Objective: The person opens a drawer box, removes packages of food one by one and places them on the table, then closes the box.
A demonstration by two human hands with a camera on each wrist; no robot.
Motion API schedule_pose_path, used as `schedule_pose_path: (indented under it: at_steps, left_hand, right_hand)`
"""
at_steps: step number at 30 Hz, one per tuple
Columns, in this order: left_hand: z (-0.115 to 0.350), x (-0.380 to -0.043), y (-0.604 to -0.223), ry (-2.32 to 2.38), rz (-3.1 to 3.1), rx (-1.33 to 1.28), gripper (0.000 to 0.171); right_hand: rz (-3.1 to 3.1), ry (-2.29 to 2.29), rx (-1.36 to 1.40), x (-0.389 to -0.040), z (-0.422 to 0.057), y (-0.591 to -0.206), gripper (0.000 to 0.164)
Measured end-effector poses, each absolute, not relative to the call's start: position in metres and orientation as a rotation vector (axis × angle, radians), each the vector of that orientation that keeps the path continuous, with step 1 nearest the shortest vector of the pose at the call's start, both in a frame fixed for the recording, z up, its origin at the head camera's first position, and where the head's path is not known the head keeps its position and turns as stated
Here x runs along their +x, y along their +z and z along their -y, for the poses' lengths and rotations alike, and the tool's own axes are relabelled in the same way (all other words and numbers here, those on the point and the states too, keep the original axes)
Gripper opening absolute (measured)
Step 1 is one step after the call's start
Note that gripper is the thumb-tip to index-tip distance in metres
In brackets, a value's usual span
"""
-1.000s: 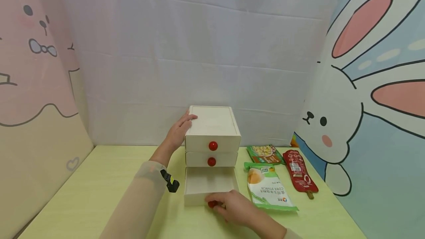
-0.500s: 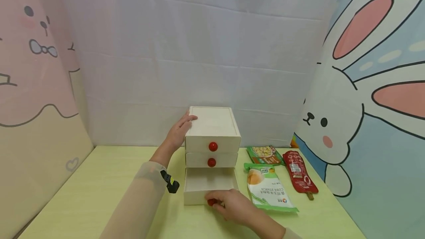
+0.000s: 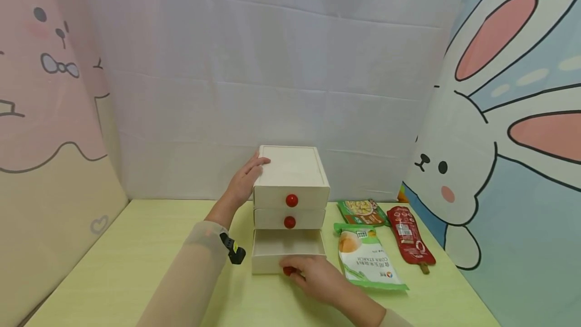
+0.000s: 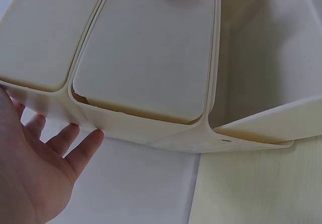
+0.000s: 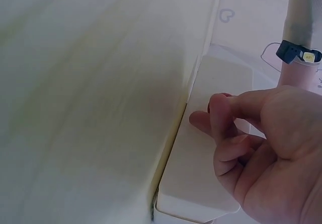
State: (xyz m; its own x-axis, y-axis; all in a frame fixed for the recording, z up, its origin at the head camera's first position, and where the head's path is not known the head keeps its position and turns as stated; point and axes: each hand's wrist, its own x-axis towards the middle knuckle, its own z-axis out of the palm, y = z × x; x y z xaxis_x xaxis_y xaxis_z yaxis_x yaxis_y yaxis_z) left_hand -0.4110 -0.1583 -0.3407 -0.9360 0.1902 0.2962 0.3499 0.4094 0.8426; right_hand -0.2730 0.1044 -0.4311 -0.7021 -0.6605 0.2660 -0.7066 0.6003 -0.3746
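Note:
A small white drawer cabinet (image 3: 290,165) with three stacked drawers stands in the middle of the table. My left hand (image 3: 242,180) rests against its upper left side with straight fingers, one finger over the top edge. In the left wrist view, the fingertips (image 4: 93,138) touch the side wall. The bottom drawer (image 3: 265,265) is pulled partway out, and its white inside shows. My right hand (image 3: 317,279) pinches the red knob (image 3: 288,270) on that drawer between thumb and fingers. In the right wrist view, the right hand (image 5: 266,153) mostly hides this knob.
Right of the cabinet lie a green-and-white corn starch bag (image 3: 367,259), a green-and-brown packet (image 3: 362,212) and a red pouch (image 3: 410,234). A white curtain (image 3: 272,64) hangs behind the table (image 3: 136,256); printed cartoon panels flank it.
The bottom drawer has slid a little way into the cabinet, with my right hand moving along on its knob. My left hand has stayed in place.

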Motion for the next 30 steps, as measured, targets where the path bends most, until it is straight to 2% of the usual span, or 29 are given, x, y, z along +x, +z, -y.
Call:
schedule_pose_path:
  at_steps: [30]
  left_hand:
    - [0.160, -0.415, -0.343, -1.580, 2.487, -0.500, 0.052]
  right_hand:
    - [2.822, 0.693, 1.060, -0.288, -0.091, -0.425, 0.018]
